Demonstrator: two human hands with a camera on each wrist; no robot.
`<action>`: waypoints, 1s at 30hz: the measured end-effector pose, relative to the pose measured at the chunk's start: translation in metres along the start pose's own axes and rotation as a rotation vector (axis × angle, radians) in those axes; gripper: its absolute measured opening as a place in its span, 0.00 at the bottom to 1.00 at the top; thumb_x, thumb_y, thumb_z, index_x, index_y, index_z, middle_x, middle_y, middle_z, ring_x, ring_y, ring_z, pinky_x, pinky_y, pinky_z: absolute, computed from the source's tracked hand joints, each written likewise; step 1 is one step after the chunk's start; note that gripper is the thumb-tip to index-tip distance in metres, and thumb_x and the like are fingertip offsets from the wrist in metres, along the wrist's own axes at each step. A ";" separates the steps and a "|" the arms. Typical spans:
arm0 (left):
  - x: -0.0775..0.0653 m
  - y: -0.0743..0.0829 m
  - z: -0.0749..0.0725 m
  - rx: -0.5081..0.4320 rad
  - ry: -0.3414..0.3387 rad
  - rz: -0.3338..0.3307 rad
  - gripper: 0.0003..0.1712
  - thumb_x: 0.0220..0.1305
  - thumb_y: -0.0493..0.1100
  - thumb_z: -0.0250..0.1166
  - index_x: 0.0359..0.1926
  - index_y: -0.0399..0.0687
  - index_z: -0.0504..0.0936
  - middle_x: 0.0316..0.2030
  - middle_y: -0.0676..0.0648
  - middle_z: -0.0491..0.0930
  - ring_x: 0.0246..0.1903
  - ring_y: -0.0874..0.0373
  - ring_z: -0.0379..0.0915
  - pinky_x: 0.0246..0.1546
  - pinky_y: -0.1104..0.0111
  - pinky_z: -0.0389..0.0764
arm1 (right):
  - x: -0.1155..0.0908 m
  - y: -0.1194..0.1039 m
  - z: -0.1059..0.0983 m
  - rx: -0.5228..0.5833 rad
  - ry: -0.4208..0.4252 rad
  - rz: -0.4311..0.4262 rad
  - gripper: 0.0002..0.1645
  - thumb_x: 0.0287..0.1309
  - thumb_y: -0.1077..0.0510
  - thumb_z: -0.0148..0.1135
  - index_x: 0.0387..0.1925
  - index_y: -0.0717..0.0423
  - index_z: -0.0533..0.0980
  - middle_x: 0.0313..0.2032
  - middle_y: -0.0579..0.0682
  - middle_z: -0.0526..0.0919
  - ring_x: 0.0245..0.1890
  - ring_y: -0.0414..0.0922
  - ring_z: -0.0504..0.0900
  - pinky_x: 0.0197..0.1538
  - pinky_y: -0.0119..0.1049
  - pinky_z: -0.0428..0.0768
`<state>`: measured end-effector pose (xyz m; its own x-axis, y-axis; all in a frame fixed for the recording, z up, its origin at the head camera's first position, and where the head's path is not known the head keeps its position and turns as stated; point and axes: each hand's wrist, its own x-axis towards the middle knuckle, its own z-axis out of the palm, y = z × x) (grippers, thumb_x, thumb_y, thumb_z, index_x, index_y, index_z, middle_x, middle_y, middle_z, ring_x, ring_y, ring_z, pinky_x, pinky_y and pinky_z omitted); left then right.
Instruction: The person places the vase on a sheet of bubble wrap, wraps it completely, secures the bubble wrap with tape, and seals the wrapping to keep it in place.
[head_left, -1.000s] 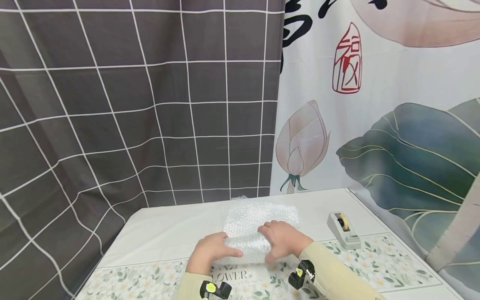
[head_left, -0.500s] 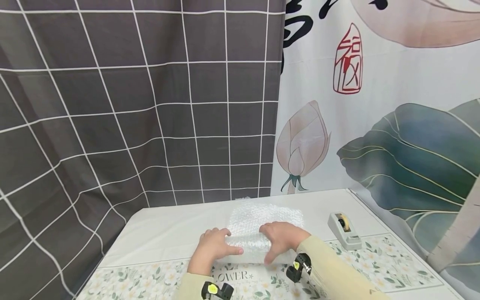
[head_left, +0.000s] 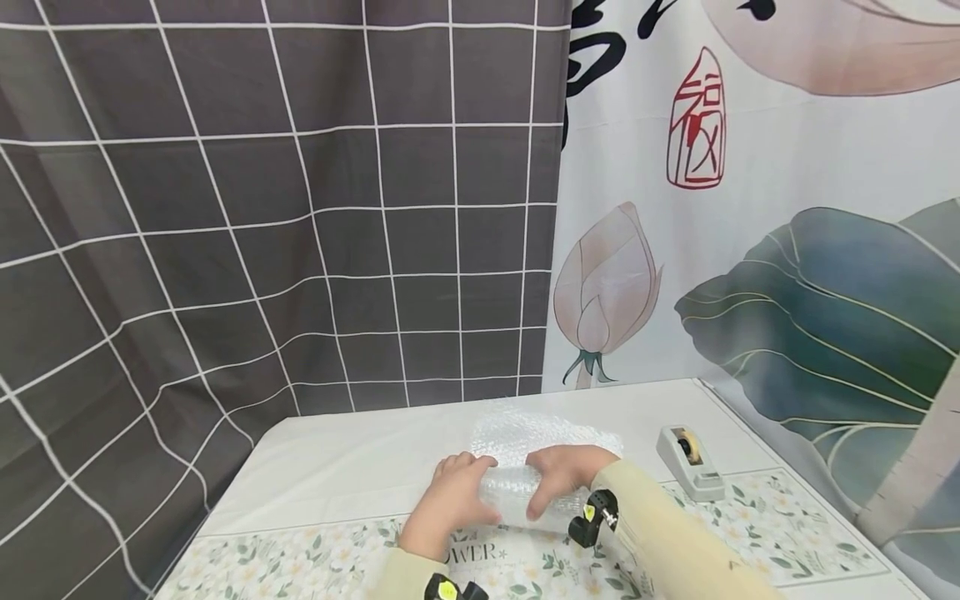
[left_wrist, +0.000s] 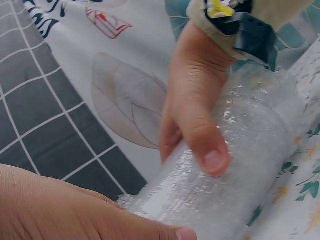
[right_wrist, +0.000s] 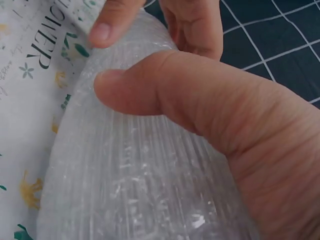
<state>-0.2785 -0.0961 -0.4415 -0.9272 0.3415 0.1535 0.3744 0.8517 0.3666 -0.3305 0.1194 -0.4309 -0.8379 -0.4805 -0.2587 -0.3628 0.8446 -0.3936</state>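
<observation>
Clear bubble wrap (head_left: 513, 498), rolled into a thick bundle, lies across the near middle of the table, with a flat flap spreading out behind it. My left hand (head_left: 453, 500) grips the roll's left part, its thumb on the near side. On the right part, my right hand (head_left: 564, 477) holds it the same way, fingers over the far side. In the left wrist view the right thumb presses the roll (left_wrist: 250, 145). Seen from the right wrist, the layered bubble wrap (right_wrist: 130, 170) runs under both thumbs. Whether anything is inside it, I cannot tell.
A white tape dispenser (head_left: 690, 462) stands at the table's right side. The tablecloth (head_left: 300, 554) has a floral band along its front. Behind hang a dark grid-patterned curtain (head_left: 337, 242) and a white curtain (head_left: 622, 142) with lotus prints.
My left hand has moved right, closer to the right hand, which stays nearly in place. The flap of bubble wrap behind the roll has shifted to the right.
</observation>
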 end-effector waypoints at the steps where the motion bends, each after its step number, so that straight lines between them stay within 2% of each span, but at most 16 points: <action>1: 0.000 0.001 0.001 0.006 0.002 0.007 0.46 0.39 0.56 0.82 0.62 0.47 0.79 0.48 0.45 0.79 0.53 0.47 0.72 0.67 0.48 0.67 | 0.000 0.000 0.000 0.013 -0.006 0.008 0.53 0.27 0.41 0.77 0.62 0.55 0.75 0.52 0.46 0.83 0.55 0.49 0.80 0.63 0.53 0.76; 6: 0.000 0.002 0.003 0.040 -0.007 0.012 0.49 0.36 0.57 0.83 0.62 0.48 0.78 0.48 0.46 0.80 0.51 0.49 0.74 0.66 0.49 0.69 | -0.001 0.002 -0.001 0.084 -0.041 0.052 0.53 0.29 0.42 0.76 0.64 0.55 0.75 0.57 0.48 0.81 0.60 0.52 0.77 0.65 0.58 0.73; 12: -0.001 0.003 0.003 0.061 -0.019 0.021 0.50 0.32 0.54 0.85 0.62 0.49 0.79 0.50 0.46 0.81 0.53 0.48 0.75 0.67 0.48 0.68 | 0.000 0.006 0.000 0.150 -0.079 0.093 0.50 0.29 0.42 0.74 0.62 0.51 0.76 0.55 0.47 0.81 0.57 0.54 0.78 0.62 0.62 0.74; 21: -0.001 0.004 0.003 0.064 -0.036 0.020 0.51 0.30 0.51 0.86 0.62 0.49 0.79 0.50 0.47 0.81 0.54 0.48 0.75 0.68 0.49 0.68 | 0.001 0.011 0.001 0.188 -0.114 0.086 0.50 0.28 0.42 0.73 0.61 0.51 0.77 0.56 0.48 0.80 0.59 0.55 0.77 0.64 0.63 0.73; 30: -0.002 0.003 0.006 0.116 -0.025 0.035 0.54 0.28 0.52 0.87 0.63 0.50 0.77 0.49 0.47 0.80 0.54 0.47 0.74 0.68 0.48 0.67 | 0.001 0.011 0.001 0.201 -0.120 0.073 0.46 0.29 0.43 0.71 0.58 0.51 0.78 0.53 0.47 0.80 0.55 0.53 0.78 0.62 0.61 0.75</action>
<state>-0.2756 -0.0916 -0.4461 -0.9138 0.3807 0.1412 0.4051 0.8787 0.2524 -0.3348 0.1280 -0.4360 -0.8000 -0.4548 -0.3913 -0.2049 0.8201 -0.5342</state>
